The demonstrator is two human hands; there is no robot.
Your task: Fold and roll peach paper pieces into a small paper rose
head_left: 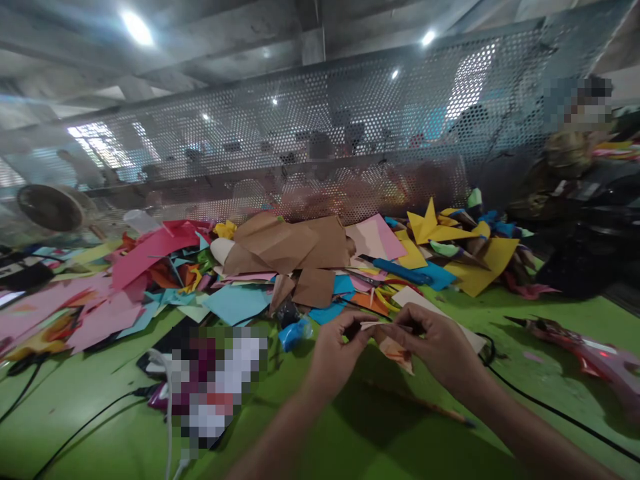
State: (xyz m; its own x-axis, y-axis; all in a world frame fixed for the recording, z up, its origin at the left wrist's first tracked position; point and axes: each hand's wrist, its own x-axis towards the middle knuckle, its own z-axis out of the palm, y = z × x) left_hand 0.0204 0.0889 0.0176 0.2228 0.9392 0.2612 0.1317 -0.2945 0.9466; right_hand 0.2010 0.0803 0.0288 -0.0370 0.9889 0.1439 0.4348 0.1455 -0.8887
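Observation:
A small folded piece of peach paper (397, 353) hangs between my two hands above the green table. My left hand (340, 350) pinches its pale upper edge between thumb and fingers. On the other side, my right hand (433, 340) pinches the same edge, its fingertips close to those of my left hand. Below them a pencil (440, 408) lies on the table, partly in shadow. Just beyond my hands are yellow-handled scissors (387, 293) and a blue cutter (403, 272).
Coloured paper pieces, with brown paper (295, 243) among them, heap along a perforated metal screen (300, 147). A pink glue gun (590, 360) lies right, its cable crossing the green table (280, 440). A blurred phone and cables are left. A person (575, 143) is at far right.

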